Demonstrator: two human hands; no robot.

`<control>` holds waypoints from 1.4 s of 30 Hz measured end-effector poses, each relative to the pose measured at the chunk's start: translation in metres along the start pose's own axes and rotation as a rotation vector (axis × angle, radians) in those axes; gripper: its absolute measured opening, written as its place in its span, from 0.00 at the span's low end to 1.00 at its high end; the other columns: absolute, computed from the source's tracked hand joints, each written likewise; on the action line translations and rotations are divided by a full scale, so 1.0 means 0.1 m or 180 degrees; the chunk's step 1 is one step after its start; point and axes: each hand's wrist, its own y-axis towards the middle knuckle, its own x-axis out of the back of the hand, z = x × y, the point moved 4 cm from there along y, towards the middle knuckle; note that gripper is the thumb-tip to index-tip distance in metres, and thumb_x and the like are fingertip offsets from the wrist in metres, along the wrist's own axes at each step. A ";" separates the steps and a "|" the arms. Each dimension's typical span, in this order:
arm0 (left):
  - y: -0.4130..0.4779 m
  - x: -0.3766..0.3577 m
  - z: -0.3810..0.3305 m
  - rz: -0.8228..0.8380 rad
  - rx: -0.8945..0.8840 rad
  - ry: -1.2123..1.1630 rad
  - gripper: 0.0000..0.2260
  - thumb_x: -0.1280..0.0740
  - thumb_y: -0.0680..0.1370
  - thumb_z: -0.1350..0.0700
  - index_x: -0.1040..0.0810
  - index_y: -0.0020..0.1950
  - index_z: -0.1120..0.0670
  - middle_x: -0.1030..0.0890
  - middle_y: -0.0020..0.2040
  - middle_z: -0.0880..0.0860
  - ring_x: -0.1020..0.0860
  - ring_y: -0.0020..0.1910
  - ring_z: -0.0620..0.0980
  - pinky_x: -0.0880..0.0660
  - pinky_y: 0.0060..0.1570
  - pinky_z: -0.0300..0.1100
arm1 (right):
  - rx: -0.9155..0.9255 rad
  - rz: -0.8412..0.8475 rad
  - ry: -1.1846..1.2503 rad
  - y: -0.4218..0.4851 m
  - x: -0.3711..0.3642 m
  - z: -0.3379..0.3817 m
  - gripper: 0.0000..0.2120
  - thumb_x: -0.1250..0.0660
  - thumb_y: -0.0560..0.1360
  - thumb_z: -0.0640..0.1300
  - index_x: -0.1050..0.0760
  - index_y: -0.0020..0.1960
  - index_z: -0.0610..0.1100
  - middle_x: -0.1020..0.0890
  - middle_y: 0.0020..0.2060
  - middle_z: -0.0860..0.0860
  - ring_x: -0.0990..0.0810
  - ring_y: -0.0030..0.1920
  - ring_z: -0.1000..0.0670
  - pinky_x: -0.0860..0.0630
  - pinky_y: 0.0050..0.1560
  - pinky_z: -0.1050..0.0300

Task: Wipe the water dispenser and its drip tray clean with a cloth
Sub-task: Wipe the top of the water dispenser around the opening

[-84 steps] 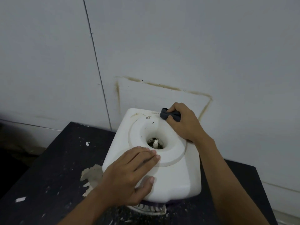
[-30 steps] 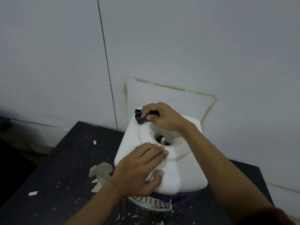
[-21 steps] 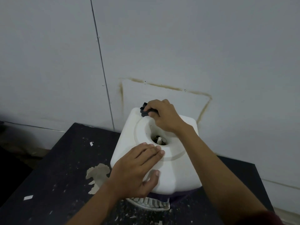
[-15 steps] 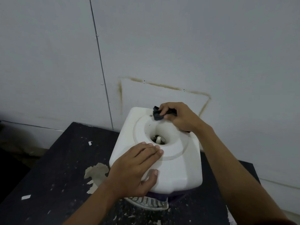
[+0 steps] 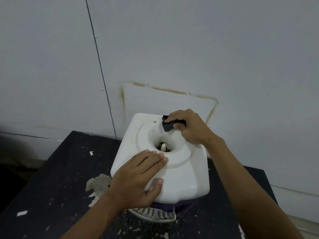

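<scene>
A white water dispenser point(image 5: 186, 176) stands on a black table, seen from above, with a round recess and a spike at its middle. My right hand point(image 5: 191, 126) grips a small dark cloth point(image 5: 168, 125) against the far rim of the recess. My left hand point(image 5: 138, 176) lies flat on the near left of the top, fingers straight, thumb down the front face. The white slotted drip tray point(image 5: 155, 215) juts out under the front, partly hidden by my left wrist.
The black table point(image 5: 57, 187) is scuffed, with a peeled patch and white flecks left of the dispenser. A grey panelled wall point(image 5: 172, 49) with a brown stain outline stands close behind. The table's right edge lies near my right forearm.
My right hand swept the cloth left along the back rim, then back to the right. It now sits at the back middle. My left hand has stayed put.
</scene>
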 end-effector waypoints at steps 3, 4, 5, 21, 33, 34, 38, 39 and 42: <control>0.00 0.00 -0.01 0.0027 0.0003 0.0006 0.22 0.32 0.76 0.51 0.21 0.69 0.57 0.20 0.67 0.52 0.23 0.66 0.52 0.30 0.70 0.47 | 0.0187 -0.0025 -0.0440 0.03 -0.22 0.16 0.19 0.32 0.73 0.34 0.17 0.55 0.55 0.18 0.55 0.63 0.24 0.57 0.47 0.32 0.64 0.52; -0.01 0.01 -0.01 0.0036 0.0010 0.0000 0.22 0.32 0.76 0.51 0.21 0.69 0.57 0.21 0.67 0.52 0.23 0.66 0.51 0.30 0.71 0.46 | 0.0252 0.0064 -0.0467 0.03 -0.26 0.19 0.19 0.31 0.74 0.33 0.16 0.55 0.55 0.19 0.55 0.64 0.25 0.56 0.48 0.32 0.63 0.54; -0.01 0.02 -0.01 0.0037 0.0015 -0.0007 0.22 0.32 0.76 0.52 0.21 0.69 0.57 0.21 0.67 0.52 0.24 0.67 0.51 0.30 0.71 0.46 | 0.0278 0.0216 -0.0489 0.02 -0.26 0.21 0.18 0.31 0.74 0.33 0.16 0.53 0.54 0.20 0.54 0.65 0.27 0.55 0.48 0.33 0.62 0.56; 0.01 0.01 -0.01 -0.0003 -0.0033 0.0020 0.21 0.33 0.77 0.52 0.21 0.68 0.58 0.21 0.67 0.53 0.23 0.67 0.53 0.28 0.68 0.50 | 0.0242 0.0212 -0.0562 0.01 -0.16 0.36 0.13 0.28 0.74 0.37 0.16 0.56 0.49 0.17 0.55 0.56 0.23 0.54 0.50 0.27 0.60 0.55; -0.01 0.02 -0.03 0.0017 -0.0061 0.0081 0.22 0.32 0.76 0.53 0.22 0.69 0.58 0.20 0.67 0.53 0.23 0.67 0.53 0.29 0.70 0.48 | -0.0005 0.0394 -0.0006 -0.10 -0.27 0.47 0.14 0.29 0.75 0.37 0.18 0.57 0.50 0.18 0.55 0.59 0.22 0.57 0.60 0.26 0.63 0.59; -0.01 0.02 -0.02 0.0010 -0.0072 0.0095 0.22 0.32 0.76 0.53 0.22 0.69 0.58 0.20 0.67 0.54 0.23 0.67 0.53 0.29 0.70 0.48 | 0.0038 0.0317 0.0158 -0.14 -0.27 0.49 0.13 0.28 0.75 0.37 0.18 0.57 0.50 0.17 0.55 0.58 0.22 0.57 0.60 0.27 0.62 0.61; -0.01 0.00 -0.03 -0.0027 -0.0077 0.0109 0.22 0.32 0.76 0.53 0.22 0.69 0.58 0.20 0.67 0.54 0.23 0.67 0.53 0.28 0.69 0.50 | 0.0043 0.0905 0.0065 -0.20 -0.23 0.46 0.12 0.28 0.75 0.40 0.17 0.56 0.53 0.17 0.53 0.60 0.21 0.56 0.59 0.25 0.60 0.60; -0.01 0.00 -0.03 -0.0022 -0.0069 0.0104 0.22 0.32 0.76 0.53 0.22 0.69 0.58 0.20 0.67 0.54 0.23 0.67 0.53 0.28 0.69 0.50 | 0.0046 0.0953 -0.0068 -0.17 -0.23 0.45 0.13 0.28 0.75 0.41 0.18 0.56 0.54 0.17 0.53 0.61 0.21 0.56 0.59 0.25 0.60 0.58; -0.02 0.00 -0.04 -0.0001 -0.0064 0.0102 0.22 0.33 0.77 0.52 0.22 0.69 0.58 0.21 0.67 0.53 0.24 0.67 0.53 0.30 0.71 0.48 | 0.0178 0.0387 0.0169 -0.12 -0.26 0.51 0.13 0.29 0.75 0.38 0.19 0.57 0.51 0.18 0.54 0.60 0.22 0.56 0.60 0.26 0.61 0.59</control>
